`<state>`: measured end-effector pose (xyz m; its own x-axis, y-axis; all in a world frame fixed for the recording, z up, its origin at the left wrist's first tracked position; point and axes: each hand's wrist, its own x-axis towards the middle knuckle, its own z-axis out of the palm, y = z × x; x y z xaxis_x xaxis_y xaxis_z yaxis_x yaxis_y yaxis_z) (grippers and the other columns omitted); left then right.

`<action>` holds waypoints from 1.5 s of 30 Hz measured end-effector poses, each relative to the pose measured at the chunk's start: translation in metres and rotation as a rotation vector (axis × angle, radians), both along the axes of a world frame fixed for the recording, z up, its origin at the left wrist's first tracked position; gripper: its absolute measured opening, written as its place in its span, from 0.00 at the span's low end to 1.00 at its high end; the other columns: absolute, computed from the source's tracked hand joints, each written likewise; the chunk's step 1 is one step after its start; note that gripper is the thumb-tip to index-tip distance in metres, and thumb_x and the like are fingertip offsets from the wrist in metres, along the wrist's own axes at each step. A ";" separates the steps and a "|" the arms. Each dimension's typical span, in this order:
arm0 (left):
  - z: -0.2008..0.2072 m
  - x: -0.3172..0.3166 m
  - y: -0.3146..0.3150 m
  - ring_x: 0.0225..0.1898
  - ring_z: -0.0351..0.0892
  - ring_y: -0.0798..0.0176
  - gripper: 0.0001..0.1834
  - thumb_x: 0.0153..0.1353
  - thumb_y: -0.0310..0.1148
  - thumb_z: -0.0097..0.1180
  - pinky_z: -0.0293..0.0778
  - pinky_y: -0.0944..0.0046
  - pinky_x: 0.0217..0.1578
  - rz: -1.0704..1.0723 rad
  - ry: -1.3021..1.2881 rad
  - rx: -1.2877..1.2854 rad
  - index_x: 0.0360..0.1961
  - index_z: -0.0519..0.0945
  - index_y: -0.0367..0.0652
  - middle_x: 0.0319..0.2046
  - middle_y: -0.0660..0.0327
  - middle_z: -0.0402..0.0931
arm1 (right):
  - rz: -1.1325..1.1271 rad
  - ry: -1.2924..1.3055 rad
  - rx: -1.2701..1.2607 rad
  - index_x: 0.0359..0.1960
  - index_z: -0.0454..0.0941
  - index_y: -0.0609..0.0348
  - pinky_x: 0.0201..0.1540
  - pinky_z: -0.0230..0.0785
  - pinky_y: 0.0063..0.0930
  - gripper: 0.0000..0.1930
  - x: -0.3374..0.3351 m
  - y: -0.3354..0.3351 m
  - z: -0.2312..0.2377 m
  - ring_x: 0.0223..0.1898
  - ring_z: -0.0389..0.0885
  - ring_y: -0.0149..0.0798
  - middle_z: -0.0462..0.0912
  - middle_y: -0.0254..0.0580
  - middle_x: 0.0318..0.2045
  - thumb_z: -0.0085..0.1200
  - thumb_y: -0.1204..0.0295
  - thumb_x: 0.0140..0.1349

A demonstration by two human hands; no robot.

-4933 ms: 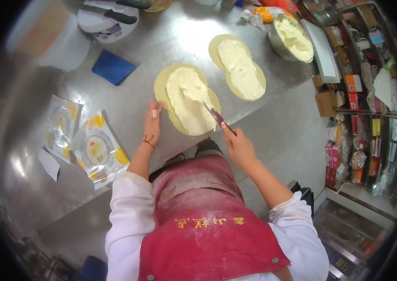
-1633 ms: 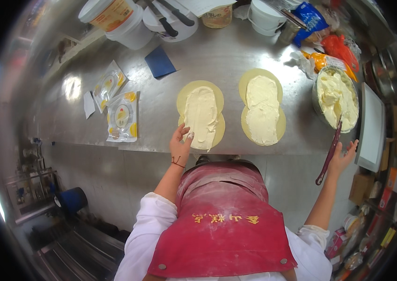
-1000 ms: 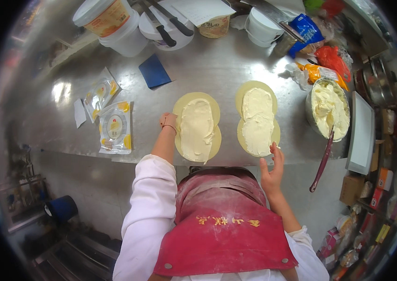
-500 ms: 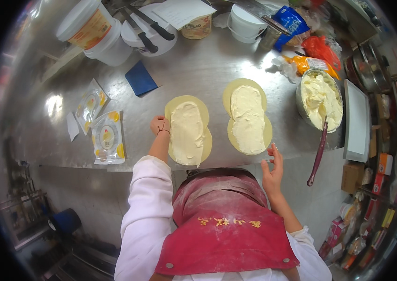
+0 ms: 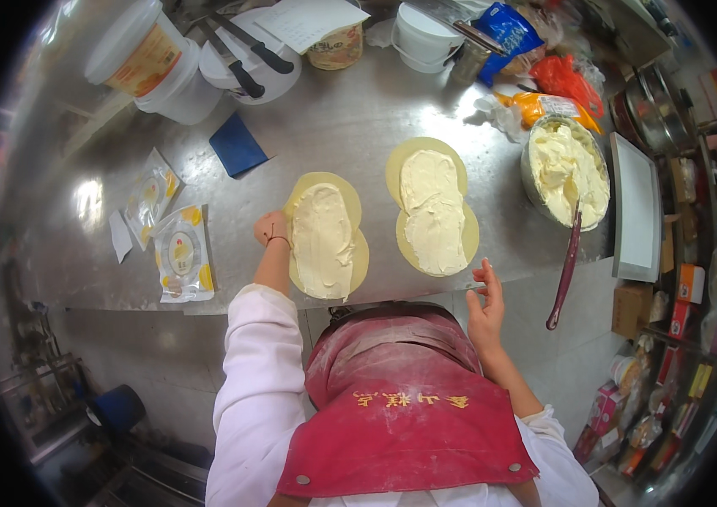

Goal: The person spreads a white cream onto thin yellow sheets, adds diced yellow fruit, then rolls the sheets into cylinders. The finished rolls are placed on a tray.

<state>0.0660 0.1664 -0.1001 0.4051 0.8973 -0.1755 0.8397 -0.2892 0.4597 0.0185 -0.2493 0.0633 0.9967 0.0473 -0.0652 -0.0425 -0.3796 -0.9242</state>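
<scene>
Two pale pieces of dough, each shaped like a pair of overlapping rounds, lie side by side toward the near edge of the metal desk (image 5: 350, 110). The left dough piece (image 5: 361, 262) and the right dough piece (image 5: 471, 230) each carry a long smear of cream down the middle, with a bare border around it. The left hand (image 5: 270, 226) is curled at the left edge of the left dough piece, a thin cord around its wrist; its fingertips are hidden, so whether it grips that edge cannot be told. The right hand (image 5: 485, 304) is open, fingers loosely bent, just off the near end of the right dough piece. Farther right stands a metal bowl (image 5: 531, 179) of cream, a spreader (image 5: 566, 275) leaning in it with its dark red handle jutting out past the near edge of the desk. A pale tray (image 5: 636, 207) is just right of the bowl. On the left lie two clear packets with yellow patches, the nearer packet (image 5: 183, 253) overlapping the farther packet (image 5: 152, 194); a flat blue piece (image 5: 238, 148) sits between them and the far tubs, where two black-handled knives (image 5: 240, 72) rest on a white lid.
</scene>
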 end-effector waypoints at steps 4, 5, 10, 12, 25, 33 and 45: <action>0.022 -0.003 0.001 0.24 0.75 0.57 0.18 0.51 0.42 0.45 0.70 0.59 0.28 0.285 -0.394 -0.499 0.34 0.78 0.41 0.25 0.54 0.78 | 0.003 0.017 0.031 0.59 0.60 0.56 0.47 0.58 0.23 0.29 0.001 -0.003 -0.005 0.47 0.66 0.31 0.69 0.37 0.47 0.45 0.80 0.52; 0.029 -0.004 0.001 0.23 0.74 0.60 0.21 0.55 0.45 0.42 0.70 0.60 0.28 0.403 -0.486 -0.644 0.41 0.75 0.39 0.25 0.57 0.78 | -0.006 0.023 0.046 0.59 0.60 0.56 0.47 0.58 0.23 0.29 0.002 -0.002 -0.007 0.47 0.66 0.31 0.69 0.37 0.47 0.45 0.80 0.52; 0.045 -0.038 0.015 0.29 0.72 0.65 0.30 0.61 0.53 0.36 0.67 0.63 0.36 0.353 -0.562 -0.658 0.55 0.64 0.40 0.31 0.60 0.76 | -0.022 0.066 0.083 0.59 0.61 0.56 0.47 0.58 0.27 0.26 0.007 0.015 -0.016 0.47 0.67 0.33 0.70 0.39 0.46 0.45 0.76 0.55; 0.041 -0.056 0.023 0.33 0.70 0.67 0.31 0.61 0.55 0.35 0.64 0.66 0.41 0.266 -0.598 -0.577 0.54 0.65 0.41 0.36 0.60 0.75 | -0.012 0.060 0.063 0.59 0.60 0.56 0.47 0.58 0.27 0.26 0.013 0.026 -0.016 0.47 0.67 0.33 0.70 0.40 0.46 0.46 0.75 0.56; 0.041 -0.176 0.137 0.64 0.41 0.43 0.32 0.61 0.45 0.36 0.39 0.46 0.61 -0.391 -0.045 -0.034 0.64 0.48 0.42 0.63 0.48 0.45 | 0.506 -0.235 -0.159 0.57 0.61 0.58 0.47 0.61 0.38 0.30 0.062 0.286 -0.038 0.47 0.69 0.47 0.72 0.49 0.45 0.54 0.70 0.51; 0.048 -0.176 0.211 0.65 0.40 0.44 0.33 0.61 0.44 0.37 0.38 0.44 0.60 -0.436 -0.075 -0.128 0.64 0.48 0.42 0.63 0.48 0.47 | 0.590 -0.452 -0.764 0.59 0.58 0.54 0.49 0.56 0.38 0.35 0.118 0.455 -0.075 0.52 0.66 0.42 0.71 0.43 0.49 0.58 0.70 0.46; 0.090 -0.073 0.329 0.58 0.57 0.50 0.27 0.61 0.40 0.41 0.52 0.59 0.58 -0.201 -0.548 -0.079 0.57 0.61 0.35 0.56 0.47 0.60 | 0.550 -0.604 -0.404 0.55 0.65 0.56 0.52 0.60 0.37 0.28 0.199 0.455 -0.010 0.54 0.65 0.49 0.67 0.49 0.53 0.56 0.74 0.48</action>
